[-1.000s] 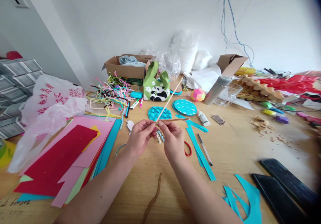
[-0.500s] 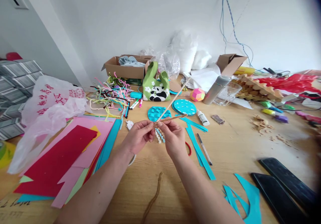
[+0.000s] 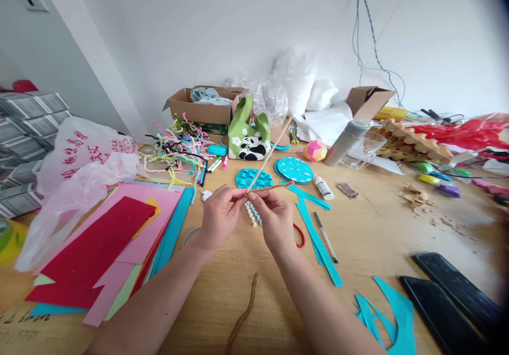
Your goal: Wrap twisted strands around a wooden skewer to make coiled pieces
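Observation:
My left hand (image 3: 220,214) is closed in a pinch at the low end of a thin pale wooden stick (image 3: 270,153), which slants up and away to the right. Fingertip to fingertip with it, my right hand (image 3: 276,219) pinches a brown pipe cleaner (image 3: 282,185) whose free end points right. Where stick and pipe cleaner meet is mostly hidden by my fingers. Just beyond my hands lie coiled white and blue pipe cleaners (image 3: 254,214), partly covered. A second brown pipe cleaner (image 3: 247,310) lies on the table between my forearms.
Coloured paper (image 3: 99,238) is stacked at left beside a plastic bag (image 3: 87,158). Ahead are a pipe cleaner pile (image 3: 178,145), a green panda bag (image 3: 249,137) and blue discs (image 3: 294,170). Rightward lie a glue bottle (image 3: 323,188), pen (image 3: 326,236), blue scraps (image 3: 397,312) and black phones (image 3: 433,312).
My left hand has turned over slightly, its back now more upward and its fingers tucked in. The stick's far end has dipped a little to the left. My right hand is nearly still.

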`<state>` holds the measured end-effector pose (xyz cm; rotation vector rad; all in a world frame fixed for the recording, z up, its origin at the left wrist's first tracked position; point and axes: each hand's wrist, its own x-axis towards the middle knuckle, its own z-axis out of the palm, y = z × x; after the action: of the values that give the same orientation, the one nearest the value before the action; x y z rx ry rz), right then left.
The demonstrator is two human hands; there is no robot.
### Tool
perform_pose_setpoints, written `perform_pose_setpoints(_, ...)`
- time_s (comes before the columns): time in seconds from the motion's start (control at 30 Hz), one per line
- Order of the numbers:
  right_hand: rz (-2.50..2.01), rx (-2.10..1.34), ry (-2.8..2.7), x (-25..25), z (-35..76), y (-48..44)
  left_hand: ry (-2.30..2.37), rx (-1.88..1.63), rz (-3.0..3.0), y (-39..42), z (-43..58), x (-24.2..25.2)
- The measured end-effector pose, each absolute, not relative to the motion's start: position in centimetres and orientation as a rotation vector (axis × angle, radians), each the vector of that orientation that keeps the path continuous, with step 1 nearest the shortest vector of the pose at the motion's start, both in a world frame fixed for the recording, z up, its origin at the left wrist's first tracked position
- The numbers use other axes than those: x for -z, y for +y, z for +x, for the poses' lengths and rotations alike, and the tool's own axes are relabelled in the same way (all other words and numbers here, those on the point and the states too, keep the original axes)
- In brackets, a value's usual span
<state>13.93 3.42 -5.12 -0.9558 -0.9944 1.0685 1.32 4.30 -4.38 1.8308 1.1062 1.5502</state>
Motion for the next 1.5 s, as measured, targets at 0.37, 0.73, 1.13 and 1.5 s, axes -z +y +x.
perform_pose_setpoints(0.37,-0.925,-1.075,-0.949,4.9,14.3,3.5,1.004,-1.342,1.413,4.2,1.9,3.9)
perform_pose_setpoints(0.73,-0.873,-1.265,-0.965,4.4,14.9,3.5,0.692,-1.117,1.051,4.8,1.5,3.7)
perform_pose_setpoints(1.13,-0.873,-1.318,-0.987,4.5,15.3,4.1,0.722,-1.014,0.967,5.1,1.2,3.8)
perform_pose_setpoints(1.5,-0.943,-1.226,-0.94,5.0,14.6,4.0,1.114,-1.288,1.556,4.8,1.5,4.9)
